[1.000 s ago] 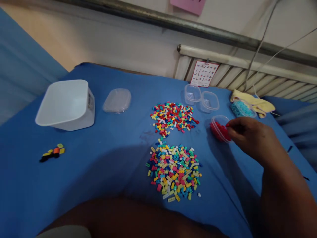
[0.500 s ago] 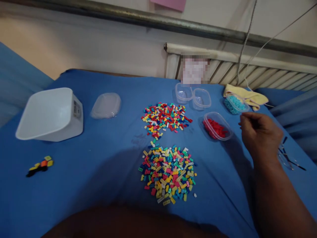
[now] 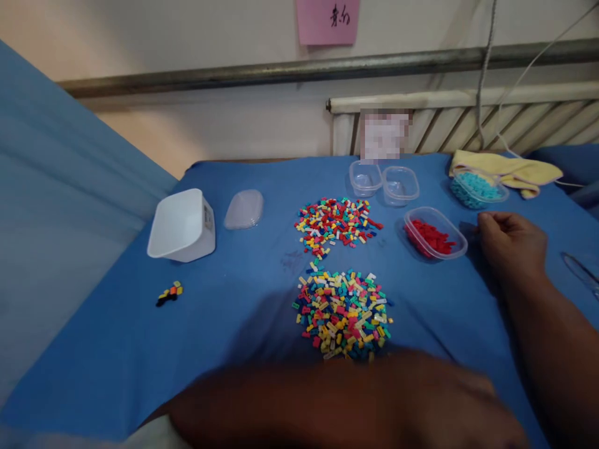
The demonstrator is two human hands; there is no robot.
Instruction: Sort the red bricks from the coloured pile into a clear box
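Note:
My right hand is at the right of the blue cloth, just beside a clear tub of red bricks. Its fingers are curled together, and what they hold, if anything, is hidden. Across the bottom of the view lies my left forearm, with my left hand blurred at the lower right and its fingers out of sight. Behind that arm, a heap of mixed toy bricks is partly covered. A second heap of small bricks, with many red ones, lies farther back.
Two clear tubs stand at the back, and a tub of turquoise bricks sits by a yellow cloth. On the left are a white bin, a clear lid and several black and yellow pieces. Glasses lie far right.
My left forearm has reached farther right, bringing the blurred hand into view and covering the near edge of the front heap. The camera view has shifted; my right hand stays closed.

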